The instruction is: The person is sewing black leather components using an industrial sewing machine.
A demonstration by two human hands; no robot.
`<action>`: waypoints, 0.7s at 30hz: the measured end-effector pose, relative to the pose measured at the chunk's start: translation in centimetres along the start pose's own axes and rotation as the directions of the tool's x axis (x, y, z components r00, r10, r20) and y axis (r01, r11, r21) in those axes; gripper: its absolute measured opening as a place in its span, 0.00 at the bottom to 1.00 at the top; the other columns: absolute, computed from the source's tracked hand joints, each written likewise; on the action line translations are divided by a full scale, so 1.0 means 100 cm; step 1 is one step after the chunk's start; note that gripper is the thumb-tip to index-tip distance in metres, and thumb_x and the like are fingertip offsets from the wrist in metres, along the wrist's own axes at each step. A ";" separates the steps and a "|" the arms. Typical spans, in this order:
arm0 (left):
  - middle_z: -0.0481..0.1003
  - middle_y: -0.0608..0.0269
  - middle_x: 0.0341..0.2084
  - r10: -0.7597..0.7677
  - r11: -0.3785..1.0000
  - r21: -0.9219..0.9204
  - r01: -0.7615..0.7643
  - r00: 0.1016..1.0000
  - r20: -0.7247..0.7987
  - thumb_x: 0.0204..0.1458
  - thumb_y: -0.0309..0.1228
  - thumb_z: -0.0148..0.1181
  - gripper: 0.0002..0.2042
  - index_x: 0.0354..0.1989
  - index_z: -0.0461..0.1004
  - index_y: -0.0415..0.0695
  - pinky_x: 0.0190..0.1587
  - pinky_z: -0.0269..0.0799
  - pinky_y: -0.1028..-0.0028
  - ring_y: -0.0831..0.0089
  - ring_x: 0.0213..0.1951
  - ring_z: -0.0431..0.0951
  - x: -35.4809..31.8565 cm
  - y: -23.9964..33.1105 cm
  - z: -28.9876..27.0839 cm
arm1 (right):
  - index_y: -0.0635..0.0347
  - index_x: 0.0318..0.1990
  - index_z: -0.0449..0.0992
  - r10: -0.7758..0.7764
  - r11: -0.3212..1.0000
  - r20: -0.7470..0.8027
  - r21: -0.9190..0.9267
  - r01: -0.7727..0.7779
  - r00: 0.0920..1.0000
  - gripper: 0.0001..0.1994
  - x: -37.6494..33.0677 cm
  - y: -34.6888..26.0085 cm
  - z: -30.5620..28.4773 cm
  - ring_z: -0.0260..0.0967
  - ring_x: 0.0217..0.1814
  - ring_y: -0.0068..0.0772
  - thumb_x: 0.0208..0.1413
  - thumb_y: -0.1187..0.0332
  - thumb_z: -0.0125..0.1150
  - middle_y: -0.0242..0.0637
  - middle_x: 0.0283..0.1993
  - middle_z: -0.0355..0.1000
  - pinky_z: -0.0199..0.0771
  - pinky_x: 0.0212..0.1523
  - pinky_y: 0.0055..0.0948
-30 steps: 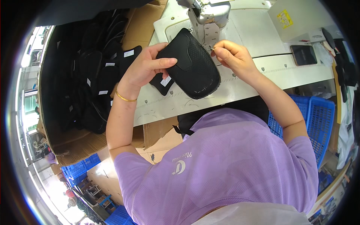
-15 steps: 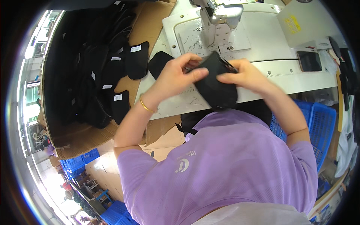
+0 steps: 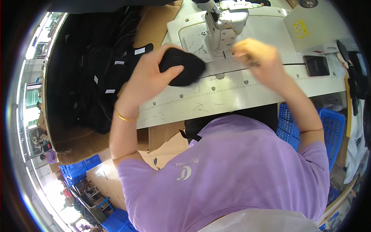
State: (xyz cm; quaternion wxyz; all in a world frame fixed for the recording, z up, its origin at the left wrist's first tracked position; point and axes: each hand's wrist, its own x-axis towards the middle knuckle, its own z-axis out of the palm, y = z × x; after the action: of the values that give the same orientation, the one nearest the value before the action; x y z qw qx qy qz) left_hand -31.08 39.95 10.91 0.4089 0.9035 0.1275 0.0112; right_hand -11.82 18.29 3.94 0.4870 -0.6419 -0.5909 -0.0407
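Left hand (image 3: 148, 79) fingers curled around black fabric piece (image 3: 181, 67), thumb on its near edge; piece held just above white tabletop (image 3: 232, 96), left of sewing machine (image 3: 222, 19). Right hand (image 3: 257, 60) blurred, fingers closed near small dark item; grip cannot be told. Black pieces stacked in cardboard box (image 3: 73, 143) at left.

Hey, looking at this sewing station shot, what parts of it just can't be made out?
- Right hand, head view: motion blur smears it, so whether the fingers pinch anything is unclear.
- Black fabric piece, head view: the left hand covers its left end, hiding its full shape.
- Sewing machine, head view: its top is cut off by the upper edge.
- Pile of black pieces in the cardboard box, head view: too dark to count.
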 end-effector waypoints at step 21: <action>0.76 0.59 0.45 0.563 0.571 -0.740 -0.355 0.825 0.039 0.45 0.10 0.62 0.22 0.49 0.73 0.41 0.50 0.76 0.77 0.72 0.44 0.78 0.153 -0.047 -0.081 | 0.62 0.24 0.70 0.441 0.833 -0.081 0.408 -0.374 0.894 0.15 0.021 -0.060 0.020 0.61 0.17 0.18 0.62 0.64 0.56 0.32 0.16 0.68 0.60 0.19 0.24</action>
State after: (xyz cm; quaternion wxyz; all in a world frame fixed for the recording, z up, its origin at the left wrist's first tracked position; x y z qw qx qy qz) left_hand -18.38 52.54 11.51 0.7175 0.6701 -0.1853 0.0424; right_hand -17.07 20.16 7.69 0.6487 -0.6399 -0.3925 0.1251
